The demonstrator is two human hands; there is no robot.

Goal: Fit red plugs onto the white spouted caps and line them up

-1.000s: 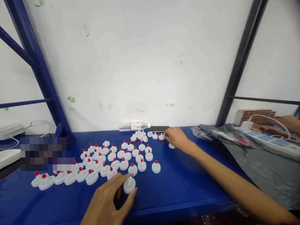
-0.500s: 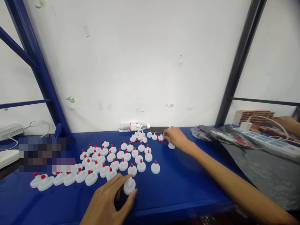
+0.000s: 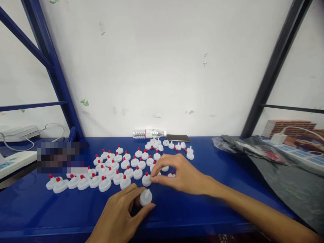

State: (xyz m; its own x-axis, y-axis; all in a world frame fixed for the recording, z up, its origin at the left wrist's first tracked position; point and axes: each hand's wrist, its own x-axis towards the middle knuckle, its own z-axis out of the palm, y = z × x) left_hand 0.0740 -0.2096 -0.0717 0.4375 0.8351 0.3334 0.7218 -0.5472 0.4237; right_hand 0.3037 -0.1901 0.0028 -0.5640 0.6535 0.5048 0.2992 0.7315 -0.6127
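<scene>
Close to the table's front edge, my left hand (image 3: pixel 121 212) grips a white nozzle cap (image 3: pixel 146 197) between thumb and fingers, its bare spout pointing up. Just above and to the right of it is my right hand (image 3: pixel 177 172), thumb and forefinger pinched together; whatever they hold is too small or hidden to tell. Several white nozzle caps with red tips (image 3: pixel 105 184) stand in loose rows to the left and behind both hands. My right hand covers some of them. Farther back lie white nozzle caps without tips (image 3: pixel 171 145) and small loose red tips (image 3: pixel 185 151).
A clear plastic bottle (image 3: pixel 149 134) lies along the wall beside a phone (image 3: pixel 178 138). Grey plastic bags (image 3: pixel 273 182) and a power strip (image 3: pixel 303 155) occupy the right side. Another power strip (image 3: pixel 20 162) is at the left. Blue metal posts (image 3: pixel 54 77) frame the blue table (image 3: pixel 177 216).
My right hand has come back from the loose parts near the phone to beside the cap in my left hand, fingers pinched. My left hand still holds that cap. The view has shifted slightly.
</scene>
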